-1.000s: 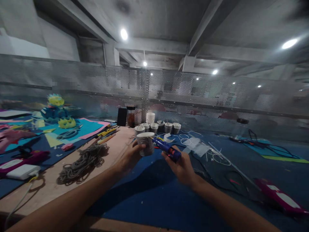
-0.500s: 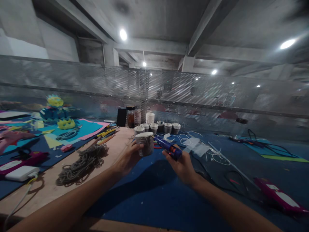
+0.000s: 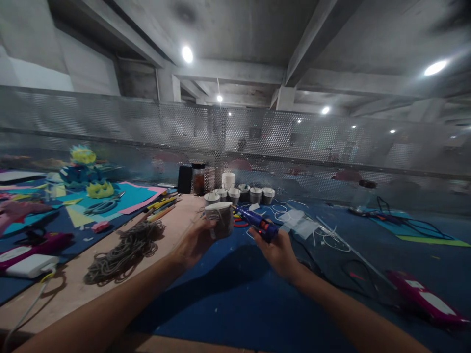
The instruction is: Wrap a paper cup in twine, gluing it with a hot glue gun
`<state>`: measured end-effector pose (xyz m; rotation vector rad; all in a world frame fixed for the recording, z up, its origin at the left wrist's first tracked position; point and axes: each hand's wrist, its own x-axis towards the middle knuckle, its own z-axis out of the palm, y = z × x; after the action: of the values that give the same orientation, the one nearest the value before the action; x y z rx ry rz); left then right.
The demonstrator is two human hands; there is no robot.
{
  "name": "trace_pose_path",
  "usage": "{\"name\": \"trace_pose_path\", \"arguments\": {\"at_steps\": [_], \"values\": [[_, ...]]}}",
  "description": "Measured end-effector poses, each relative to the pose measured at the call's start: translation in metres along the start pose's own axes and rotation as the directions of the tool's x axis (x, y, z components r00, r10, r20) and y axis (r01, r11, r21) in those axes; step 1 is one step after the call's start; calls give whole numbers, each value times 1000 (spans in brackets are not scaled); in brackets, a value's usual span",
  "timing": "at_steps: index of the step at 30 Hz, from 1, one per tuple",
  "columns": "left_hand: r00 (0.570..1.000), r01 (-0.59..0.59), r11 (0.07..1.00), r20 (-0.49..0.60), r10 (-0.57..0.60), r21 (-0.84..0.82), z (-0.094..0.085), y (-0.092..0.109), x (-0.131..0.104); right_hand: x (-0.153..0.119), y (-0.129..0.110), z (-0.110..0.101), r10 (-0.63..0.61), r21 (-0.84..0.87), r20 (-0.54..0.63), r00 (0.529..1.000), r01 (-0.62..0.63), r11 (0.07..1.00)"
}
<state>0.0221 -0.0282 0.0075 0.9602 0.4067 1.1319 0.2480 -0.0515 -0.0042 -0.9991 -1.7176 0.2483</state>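
Note:
My left hand point(image 3: 196, 240) is closed round the side of a paper cup point(image 3: 222, 223), holding it above the blue mat point(image 3: 228, 304). The cup has a white rim and a grey-brown wrapped side. In my right hand point(image 3: 277, 252) is a blue glue gun point(image 3: 259, 221) with a small red light. Its nozzle points left and meets the cup near the rim; whether it touches I cannot tell. Beyond the cup, several similar cups point(image 3: 255, 195) with string handles stand by a stack of white cups point(image 3: 228, 179).
A bundle of grey cord point(image 3: 125, 252) lies left of my arm. Pliers point(image 3: 105, 206) rest on coloured paper point(image 3: 136, 196). Clear plastic pieces point(image 3: 300, 221) and loose white string are at the right. A magenta device point(image 3: 427, 299) lies near the right edge. A perforated metal screen point(image 3: 250, 132) runs along the back.
The cup in my left hand has turned slightly. Both hands keep their grips and stay almost in place, with the glue gun's nozzle still at the cup's rim.

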Motion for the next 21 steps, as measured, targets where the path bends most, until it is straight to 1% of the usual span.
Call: {"name": "trace_pose_path", "arguments": {"at_steps": [6,9,11,13,15,17,19,21], "values": [[1000,-24,1000,-4,24,1,2,2,0,0,2,0,-2,-54,31,1000,4,999],[999,-9,1000,-32,9,-6,3,3,0,1,5,1,-4,-68,4,1000,4,998],[999,-10,1000,-44,11,11,4,4,0,3,6,0,2,-109,-18,1000,-4,994],[999,-27,999,-37,28,29,4,3,-1,5,6,-3,28,-169,-11,1000,-29,985],[998,-52,998,-37,53,35,3,3,-1,7,6,-4,68,-249,27,997,-59,967],[996,-72,996,-53,74,46,2,2,-1,6,6,-3,86,-350,80,993,-52,935],[994,-89,993,-51,93,71,2,1,0,2,7,1,53,-454,150,987,21,891],[992,-120,987,-29,123,103,3,1,0,-5,9,7,1,-522,253,968,135,842]]}}
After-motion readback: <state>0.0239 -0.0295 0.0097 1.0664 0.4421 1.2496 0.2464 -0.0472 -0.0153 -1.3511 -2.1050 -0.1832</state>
